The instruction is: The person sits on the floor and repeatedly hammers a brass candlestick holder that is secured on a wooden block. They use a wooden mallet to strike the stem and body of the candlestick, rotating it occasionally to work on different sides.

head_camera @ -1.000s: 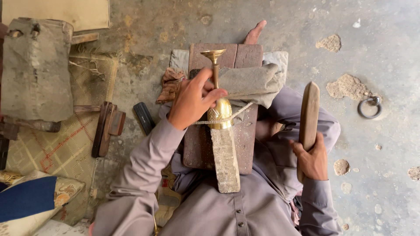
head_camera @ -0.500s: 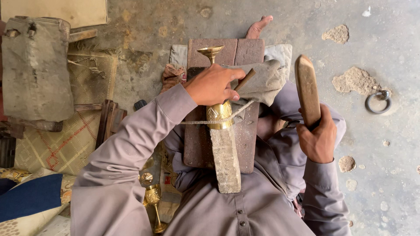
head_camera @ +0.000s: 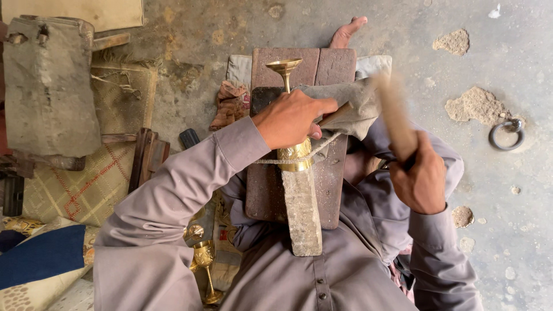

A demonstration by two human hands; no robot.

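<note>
Far left: a grey canvas bag (head_camera: 49, 86) lying on a checked woven mat (head_camera: 86, 184), with a blue cloth (head_camera: 40, 256) over patterned cushions at the lower corner. Just right of the mat, dark wooden sticks (head_camera: 147, 158) side by side on the concrete floor (head_camera: 461, 115). Low down beside the left sleeve, two more brass goblets (head_camera: 201, 259) lying on the floor, partly hidden by the arm. Near the middle, a rust-coloured rag (head_camera: 230, 103) bunched against a wooden board (head_camera: 322, 69) that rests across the lap as a bench. On the board, a brass goblet (head_camera: 285, 72) lying lengthwise with its foot pointing away, its engraved cup slipped over the end of a rough grey stone bar (head_camera: 302, 213) and looped by a thin cord (head_camera: 268, 161). Left hand (head_camera: 291, 118) closed down over the goblet's stem and cup, fingers also pinching a thin chisel (head_camera: 337, 114) that sticks out toward the right, over a grey cloth (head_camera: 351, 101) draped on the board. Bare toes (head_camera: 348, 31) showing beyond the board's far edge. Further right, right hand (head_camera: 423, 178) clamped on a wooden mallet (head_camera: 394, 112), raised and blurred, close to the chisel's end but apart from it. Far right, an iron ring (head_camera: 507, 133) set in the floor among chipped patches.
</note>
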